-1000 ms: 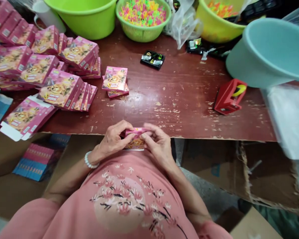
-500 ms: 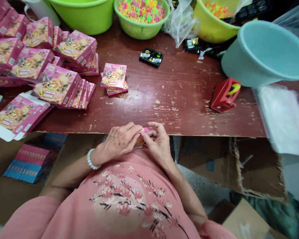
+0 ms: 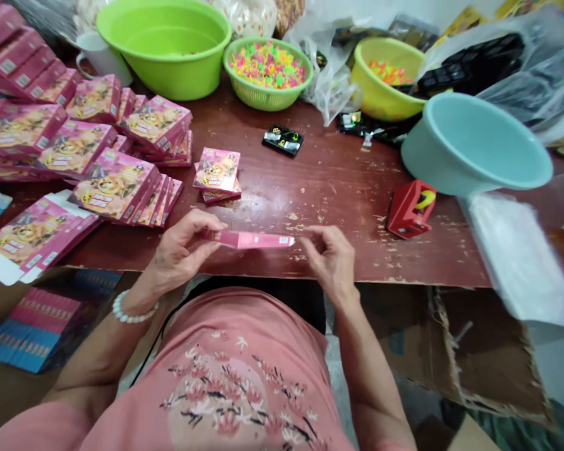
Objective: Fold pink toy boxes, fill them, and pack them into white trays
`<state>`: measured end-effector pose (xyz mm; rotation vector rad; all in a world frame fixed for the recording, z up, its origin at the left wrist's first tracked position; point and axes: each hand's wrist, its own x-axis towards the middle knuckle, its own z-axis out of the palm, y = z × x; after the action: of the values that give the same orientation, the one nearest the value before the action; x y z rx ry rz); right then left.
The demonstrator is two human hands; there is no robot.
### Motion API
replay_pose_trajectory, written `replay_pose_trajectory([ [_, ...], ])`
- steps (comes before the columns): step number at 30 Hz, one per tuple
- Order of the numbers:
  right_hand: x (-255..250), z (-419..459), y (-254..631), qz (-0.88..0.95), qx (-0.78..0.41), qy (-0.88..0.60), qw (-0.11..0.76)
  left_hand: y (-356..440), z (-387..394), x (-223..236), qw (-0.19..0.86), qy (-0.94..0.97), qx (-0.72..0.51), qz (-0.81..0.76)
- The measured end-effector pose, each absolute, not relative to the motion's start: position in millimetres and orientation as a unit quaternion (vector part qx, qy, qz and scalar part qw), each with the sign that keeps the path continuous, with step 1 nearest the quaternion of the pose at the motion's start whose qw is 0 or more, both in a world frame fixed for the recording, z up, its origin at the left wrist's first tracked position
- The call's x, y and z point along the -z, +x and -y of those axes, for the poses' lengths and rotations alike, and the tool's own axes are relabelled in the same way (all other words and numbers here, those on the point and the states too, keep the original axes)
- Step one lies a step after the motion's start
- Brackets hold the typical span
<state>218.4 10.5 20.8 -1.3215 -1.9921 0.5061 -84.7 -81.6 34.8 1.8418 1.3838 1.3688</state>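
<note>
A thin pink cardboard box (image 3: pixel 258 240) is held edge-on above the table's front edge, its narrow side facing up. My left hand (image 3: pixel 185 250), with a beaded bracelet at the wrist, pinches the box's left end between thumb and fingers. Just beyond the other end is my right hand (image 3: pixel 329 257), its thumb and fingers parted and curved, apparently just clear of the box. Behind the held box, two pink picture boxes (image 3: pixel 216 169) lie stacked on the table.
Many pink boxes (image 3: pixel 113 185) are piled at left. A green basin (image 3: pixel 164 81), a basket of colourful small pieces (image 3: pixel 267 94), a yellow tub (image 3: pixel 380 100) and a blue basin (image 3: pixel 451 163) line the back. A black tray (image 3: pixel 282 140), red tape dispenser (image 3: pixel 410 213) and clear plastic bags (image 3: pixel 517 250) also lie there.
Both hands have risen from near my belly to over the table edge with the box. They have moved apart, and the right hand has come away from the box. The camera view has tilted up.
</note>
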Motion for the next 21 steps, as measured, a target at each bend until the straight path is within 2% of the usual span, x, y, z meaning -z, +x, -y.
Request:
replay_pose_trajectory([
  [4, -27, -105, 212, 0.765, -0.119, -0.536, 0.338, -96, 79, -3, 0.143, 0.759, -0.345, -0.533],
  [6, -26, -157, 195, 0.791, -0.104, -0.53, 0.288, -92, 81, 4, 0.111, 0.758, -0.279, -0.579],
  [11, -21, -266, 137, 0.821, -0.101, -0.541, 0.151, -56, 74, 6, 0.045, 0.745, -0.206, -0.633],
  [18, -12, -335, 105, 0.832, -0.127, -0.539, 0.038, -25, 49, 24, 0.069, 0.725, -0.143, -0.67],
  [21, -5, -344, 108, 0.829, -0.14, -0.54, 0.022, -26, 44, 26, 0.082, 0.72, -0.137, -0.675],
])
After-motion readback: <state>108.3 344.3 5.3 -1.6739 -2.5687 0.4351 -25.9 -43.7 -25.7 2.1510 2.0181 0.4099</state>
